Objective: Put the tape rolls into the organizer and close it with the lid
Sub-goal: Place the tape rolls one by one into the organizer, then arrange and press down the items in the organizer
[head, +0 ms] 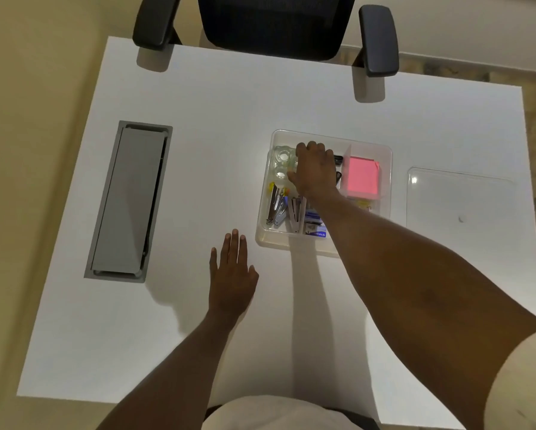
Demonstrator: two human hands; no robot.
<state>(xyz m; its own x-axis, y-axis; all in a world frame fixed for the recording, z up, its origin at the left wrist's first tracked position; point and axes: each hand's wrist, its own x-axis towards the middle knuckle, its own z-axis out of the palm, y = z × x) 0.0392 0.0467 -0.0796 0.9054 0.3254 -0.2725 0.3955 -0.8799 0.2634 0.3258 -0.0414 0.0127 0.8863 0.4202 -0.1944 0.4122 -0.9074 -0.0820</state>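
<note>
Right hand reaches palm-down into organizer, fingers curled over tape rolls at its far-left corner; grip unclear. Lid lies flat on tabletop just right, nearer right hand. Left hand spread flat, empty.

Matt white table, smooth laminate look. Clear plastic organizer, slightly frosted walls; clear glossy lid with a glare spot. Transparent glossy tape rolls. Pink paper pad, matt. Shiny metal staplers. Grey brushed-metal cable hatch. Black mesh chair back, matt plastic armrests.
</note>
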